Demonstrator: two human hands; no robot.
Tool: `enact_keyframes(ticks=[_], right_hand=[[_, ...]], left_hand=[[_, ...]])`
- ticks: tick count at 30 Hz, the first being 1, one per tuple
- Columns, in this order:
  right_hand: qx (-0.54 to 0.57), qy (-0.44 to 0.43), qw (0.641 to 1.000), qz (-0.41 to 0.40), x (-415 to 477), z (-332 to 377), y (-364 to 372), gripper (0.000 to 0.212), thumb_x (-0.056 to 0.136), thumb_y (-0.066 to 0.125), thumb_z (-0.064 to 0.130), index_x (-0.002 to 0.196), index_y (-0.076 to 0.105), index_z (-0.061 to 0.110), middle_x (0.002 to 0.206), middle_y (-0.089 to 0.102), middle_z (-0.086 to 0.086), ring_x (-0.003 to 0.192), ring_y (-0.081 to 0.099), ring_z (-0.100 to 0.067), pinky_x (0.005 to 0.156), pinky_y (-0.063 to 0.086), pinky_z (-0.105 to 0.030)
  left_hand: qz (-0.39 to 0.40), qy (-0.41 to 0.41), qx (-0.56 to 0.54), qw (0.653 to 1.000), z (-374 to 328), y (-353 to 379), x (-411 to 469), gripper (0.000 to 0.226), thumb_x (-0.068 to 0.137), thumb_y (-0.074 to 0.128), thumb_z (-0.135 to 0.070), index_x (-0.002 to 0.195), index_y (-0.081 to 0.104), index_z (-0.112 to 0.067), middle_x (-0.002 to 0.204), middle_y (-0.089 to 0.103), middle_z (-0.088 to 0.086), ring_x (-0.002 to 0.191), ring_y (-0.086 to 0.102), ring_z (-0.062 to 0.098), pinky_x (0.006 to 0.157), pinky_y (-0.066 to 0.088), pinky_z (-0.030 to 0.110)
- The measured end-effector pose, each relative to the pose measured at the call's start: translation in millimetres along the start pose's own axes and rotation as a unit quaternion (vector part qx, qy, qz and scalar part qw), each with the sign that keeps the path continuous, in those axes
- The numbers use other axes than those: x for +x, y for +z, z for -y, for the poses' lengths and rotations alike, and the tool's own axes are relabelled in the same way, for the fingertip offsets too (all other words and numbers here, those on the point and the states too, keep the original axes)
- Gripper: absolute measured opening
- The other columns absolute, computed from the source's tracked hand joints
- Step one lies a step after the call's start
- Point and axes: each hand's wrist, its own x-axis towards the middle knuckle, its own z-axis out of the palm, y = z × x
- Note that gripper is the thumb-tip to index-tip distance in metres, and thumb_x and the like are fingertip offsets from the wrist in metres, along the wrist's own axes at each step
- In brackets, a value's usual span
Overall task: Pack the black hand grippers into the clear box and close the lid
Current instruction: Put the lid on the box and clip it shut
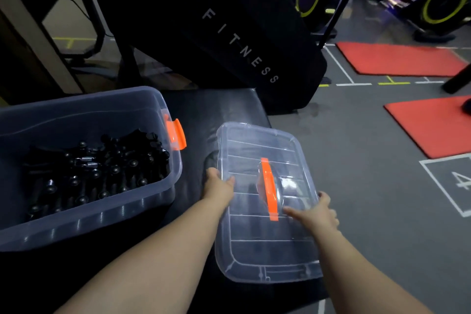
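Note:
The clear box stands open at the left on a black padded bench, with an orange latch on its right end. Several black hand grippers lie piled inside it. To its right is the clear lid with an orange handle, partly over the bench's right edge. My left hand grips the lid's left edge, thumb on top. My right hand grips its right edge, thumb lying on the top near the handle.
The black bench ends just right of the lid, with grey floor beyond. A large black machine panel reading FITNESS rises behind the bench. Red mats and exercise bikes are at the far right.

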Motion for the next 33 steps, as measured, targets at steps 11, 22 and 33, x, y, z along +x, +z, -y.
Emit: enact_keyframes(ticks=[11, 22, 33], right_hand=[[0.056, -0.116, 0.989, -0.074, -41, 59, -87, 0.112, 0.054, 0.076, 0.07, 0.144, 0.022, 0.03, 0.139, 0.047, -0.007, 0.126, 0.046, -0.034, 0.1, 0.034, -0.053], [0.211, -0.108, 0.967, -0.094, -119, 144, -80, 0.098, 0.075, 0.066, 0.06, 0.148, 0.02, 0.013, 0.147, 0.035, -0.019, 0.134, 0.035, -0.037, 0.108, 0.03, -0.05], [0.453, -0.106, 0.88, 0.095, -199, 213, -5, 0.03, 0.087, 0.062, 0.018, 0.102, 0.037, 0.013, 0.083, 0.057, -0.015, 0.052, 0.056, -0.024, 0.048, 0.044, -0.028]], left_hand=[[-0.005, 0.113, -0.235, 0.965, -82, -41, -46, 0.024, 0.093, 0.055, -0.019, 0.103, 0.034, -0.02, 0.104, 0.055, 0.015, 0.053, 0.051, 0.017, 0.044, 0.044, 0.023], [-0.168, 0.13, -0.41, 0.887, -106, -152, -74, 0.025, 0.093, 0.053, -0.015, 0.099, 0.03, -0.022, 0.083, 0.056, 0.013, 0.05, 0.051, 0.02, 0.042, 0.045, 0.022], [-0.269, 0.105, -0.512, 0.809, -75, -225, -81, 0.024, 0.094, 0.052, -0.012, 0.103, 0.03, -0.014, 0.077, 0.055, 0.008, 0.055, 0.055, 0.018, 0.053, 0.048, 0.025]])
